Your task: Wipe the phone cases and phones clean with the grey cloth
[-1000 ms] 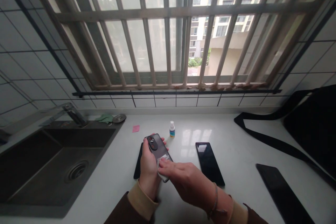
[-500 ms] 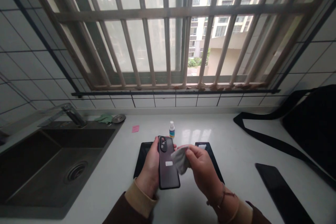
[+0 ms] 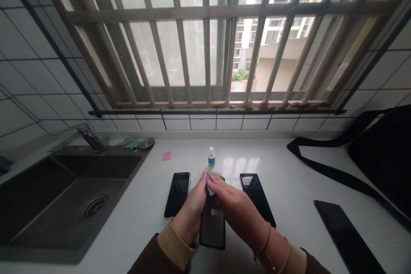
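My left hand [image 3: 191, 212] grips a dark phone [image 3: 212, 227] by its left edge, back side up, above the white counter [image 3: 289, 171]. My right hand [image 3: 234, 207] presses a small grey cloth [image 3: 212, 180] onto the phone's top end, fingers closed over it. A second black phone [image 3: 177, 194] lies flat to the left of my hands. A third black phone [image 3: 257, 197] lies to the right. A small dropper bottle [image 3: 211, 157] with a white cap stands just beyond them.
A dark sink [image 3: 64, 199] with a tap [image 3: 91, 137] fills the left. A pink slip [image 3: 166, 156] lies near it. Another black slab [image 3: 346, 239] lies at the right front, beside a black bag with a strap [image 3: 379, 154]. Barred window behind.
My right hand lifted the cloth off the phone, then brought it down onto the phone's top end. The held phone turned upright and shifted right, uncovering the left phone.
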Action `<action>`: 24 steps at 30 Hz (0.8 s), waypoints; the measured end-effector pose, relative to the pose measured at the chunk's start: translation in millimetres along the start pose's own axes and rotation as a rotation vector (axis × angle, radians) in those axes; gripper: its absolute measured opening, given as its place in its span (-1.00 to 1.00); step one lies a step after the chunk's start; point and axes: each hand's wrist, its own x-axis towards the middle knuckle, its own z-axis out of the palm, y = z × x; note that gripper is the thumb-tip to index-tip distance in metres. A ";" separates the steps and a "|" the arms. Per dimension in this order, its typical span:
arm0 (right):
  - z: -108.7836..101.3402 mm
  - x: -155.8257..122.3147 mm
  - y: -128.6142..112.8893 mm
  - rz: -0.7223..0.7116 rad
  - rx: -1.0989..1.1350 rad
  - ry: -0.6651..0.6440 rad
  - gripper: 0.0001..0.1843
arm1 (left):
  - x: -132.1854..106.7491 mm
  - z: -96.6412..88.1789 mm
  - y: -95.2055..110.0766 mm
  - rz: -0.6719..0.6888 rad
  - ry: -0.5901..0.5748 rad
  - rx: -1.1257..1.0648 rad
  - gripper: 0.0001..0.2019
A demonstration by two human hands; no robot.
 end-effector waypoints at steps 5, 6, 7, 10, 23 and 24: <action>-4.2 1.9 -13.8 -0.121 0.013 -0.132 -0.36 | -7.4 0.2 12.5 0.007 0.158 0.117 -0.53; -5.6 2.5 -17.5 -0.137 0.021 -0.154 -0.37 | -7.7 0.0 15.0 0.059 0.173 0.136 -0.52; -7.1 3.3 -21.1 -0.153 0.033 -0.170 -0.38 | -7.8 -0.1 17.7 0.117 0.180 0.150 -0.51; -13.9 6.6 -32.3 -0.208 0.092 -0.178 -0.46 | -7.6 0.1 26.2 0.276 0.185 0.148 -0.48; -45.0 9.4 -37.0 0.101 0.249 -0.010 -0.69 | -9.7 -5.1 41.9 0.440 0.216 0.076 -0.53; -44.8 9.4 -33.1 0.208 0.239 0.081 -0.70 | -10.5 -4.0 40.2 0.390 0.178 0.084 -0.53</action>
